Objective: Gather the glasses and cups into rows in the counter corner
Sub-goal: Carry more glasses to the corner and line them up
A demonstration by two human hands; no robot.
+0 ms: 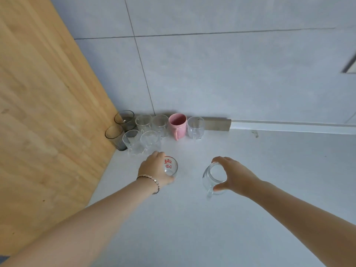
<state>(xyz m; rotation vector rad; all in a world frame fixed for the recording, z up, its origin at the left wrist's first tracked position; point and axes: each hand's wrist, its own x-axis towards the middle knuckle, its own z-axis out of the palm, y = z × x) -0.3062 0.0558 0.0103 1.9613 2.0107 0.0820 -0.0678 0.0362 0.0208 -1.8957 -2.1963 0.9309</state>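
In the counter corner stand two rows of drinkware. The back row has a smoky grey glass (124, 118), two clear mugs (143, 122) (160, 123), a pink mug (177, 124) and a clear mug (195, 126). The front row has a second grey glass (114, 136) and two clear mugs (131, 139) (150, 140). My left hand (154, 169) grips a clear glass with red lettering (170, 166), just in front of the front row. My right hand (234, 175) holds a clear handled mug (213, 177) by its rim, further right.
A wooden panel (44, 105) forms the left wall of the corner. A grey tiled wall (212, 74) with a low backsplash strip (217, 124) closes the back. The white counter (192, 228) stretches toward me and to the right.
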